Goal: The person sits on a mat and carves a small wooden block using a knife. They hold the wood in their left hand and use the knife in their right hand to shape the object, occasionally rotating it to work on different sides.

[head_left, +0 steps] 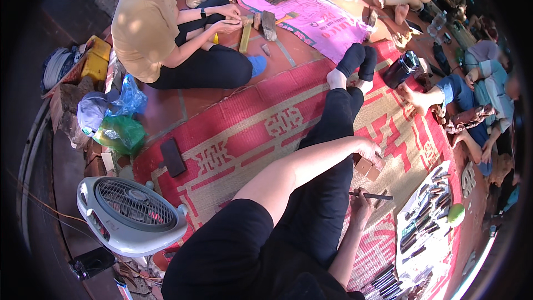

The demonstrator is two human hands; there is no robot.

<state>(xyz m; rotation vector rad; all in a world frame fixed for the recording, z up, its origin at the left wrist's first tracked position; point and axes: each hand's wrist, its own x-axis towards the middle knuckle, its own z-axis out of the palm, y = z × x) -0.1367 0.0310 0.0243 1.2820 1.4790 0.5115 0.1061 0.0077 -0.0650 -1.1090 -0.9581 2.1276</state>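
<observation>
My left hand (369,153) reaches across my black-trousered legs and grips a small light-brown wooden block (366,168). Just below it, my right hand (361,203) holds a thin dark chisel (373,195) that points right, close to the block. Both hands hover over a red and tan woven mat (244,133). To the right, several dark carving tools (427,216) lie in rows on a white cloth.
A white box fan (130,214) stands at lower left. A person in a yellow shirt (144,28) sits at the back working wood beside a pink sheet (316,16). Also here are a dark flat block (172,156), plastic bags (119,128) and a black jar (402,68). Other people sit at right.
</observation>
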